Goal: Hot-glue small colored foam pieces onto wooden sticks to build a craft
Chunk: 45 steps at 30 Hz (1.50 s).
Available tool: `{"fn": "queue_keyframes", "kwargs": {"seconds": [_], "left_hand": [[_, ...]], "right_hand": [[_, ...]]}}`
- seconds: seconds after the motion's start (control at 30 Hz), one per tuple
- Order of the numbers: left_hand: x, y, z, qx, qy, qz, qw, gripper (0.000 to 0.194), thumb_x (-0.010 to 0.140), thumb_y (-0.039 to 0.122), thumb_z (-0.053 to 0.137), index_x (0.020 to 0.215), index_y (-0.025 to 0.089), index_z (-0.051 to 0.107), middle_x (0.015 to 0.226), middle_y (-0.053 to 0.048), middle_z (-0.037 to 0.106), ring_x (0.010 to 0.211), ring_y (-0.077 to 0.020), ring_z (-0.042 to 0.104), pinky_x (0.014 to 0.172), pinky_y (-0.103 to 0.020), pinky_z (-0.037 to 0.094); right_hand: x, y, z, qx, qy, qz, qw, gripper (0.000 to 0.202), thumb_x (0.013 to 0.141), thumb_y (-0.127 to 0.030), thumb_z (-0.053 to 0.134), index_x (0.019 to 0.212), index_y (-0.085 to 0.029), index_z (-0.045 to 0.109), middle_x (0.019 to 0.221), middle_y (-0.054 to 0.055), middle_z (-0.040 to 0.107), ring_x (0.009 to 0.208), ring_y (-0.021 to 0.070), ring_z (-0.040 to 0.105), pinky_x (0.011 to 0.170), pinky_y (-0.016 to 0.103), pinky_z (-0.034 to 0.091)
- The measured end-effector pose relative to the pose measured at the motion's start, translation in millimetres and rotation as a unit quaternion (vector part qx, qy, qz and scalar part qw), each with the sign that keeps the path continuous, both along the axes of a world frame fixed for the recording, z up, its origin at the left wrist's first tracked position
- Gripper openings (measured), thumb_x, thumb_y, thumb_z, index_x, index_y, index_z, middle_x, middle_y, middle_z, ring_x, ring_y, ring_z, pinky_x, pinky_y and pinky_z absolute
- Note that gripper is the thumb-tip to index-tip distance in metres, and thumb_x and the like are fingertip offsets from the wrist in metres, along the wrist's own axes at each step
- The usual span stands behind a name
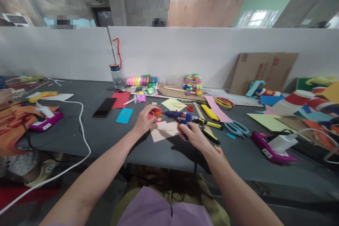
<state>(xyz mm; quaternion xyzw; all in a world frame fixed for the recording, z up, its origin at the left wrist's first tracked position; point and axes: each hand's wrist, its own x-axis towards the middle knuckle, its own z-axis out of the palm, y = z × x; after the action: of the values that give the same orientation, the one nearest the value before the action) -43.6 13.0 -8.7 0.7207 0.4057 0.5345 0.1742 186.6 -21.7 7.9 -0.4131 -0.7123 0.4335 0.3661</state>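
Observation:
My right hand is wrapped round the handle of a blue glue gun, whose nozzle points left. Close to that nozzle, my left hand pinches a small orange piece; its exact kind I cannot make out. Below the two hands lies a cream sheet of paper with thin sticks on it. A pale yellow sheet rests just behind the glue gun. Yellow-and-black pliers lie to the right of my right hand, and a red ring sits beyond the gun.
To the left are a black phone, a blue paper piece and a purple power strip with a white cable. On the right lie blue-handled scissors, a yellow cutter and another purple power strip. A white partition closes the back.

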Motion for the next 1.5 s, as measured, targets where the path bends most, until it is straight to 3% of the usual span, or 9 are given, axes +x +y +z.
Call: {"fn": "queue_keyframes", "kwargs": {"seconds": [0.63, 1.5], "left_hand": [[-2.1, 2.0, -3.2, 0.014, 0.022, 0.006, 1.0, 0.029, 0.076, 0.01, 0.059, 0.103, 0.019, 0.058, 0.104, -0.005, 0.061, 0.089, -0.0153, 0.058, 0.081, -0.029, 0.048], [-0.5, -0.4, -0.9, 0.008, 0.01, 0.001, 1.0, 0.031, 0.073, 0.009, 0.057, 0.102, 0.019, 0.06, 0.102, -0.006, 0.063, 0.089, -0.0164, 0.059, 0.081, -0.031, 0.048]], "right_hand": [[-4.5, -4.7, 6.8, -0.012, -0.007, 0.004, 1.0, 0.042, 0.085, -0.052, 0.046, 0.06, -0.019, 0.045, 0.046, -0.003, 0.046, 0.046, 0.0097, 0.038, 0.049, 0.025, 0.029], [0.0, 0.8, -1.5, 0.002, -0.002, -0.017, 1.0, 0.043, 0.086, -0.053, 0.046, 0.06, -0.018, 0.046, 0.048, -0.003, 0.047, 0.046, 0.0094, 0.04, 0.049, 0.024, 0.031]]}}
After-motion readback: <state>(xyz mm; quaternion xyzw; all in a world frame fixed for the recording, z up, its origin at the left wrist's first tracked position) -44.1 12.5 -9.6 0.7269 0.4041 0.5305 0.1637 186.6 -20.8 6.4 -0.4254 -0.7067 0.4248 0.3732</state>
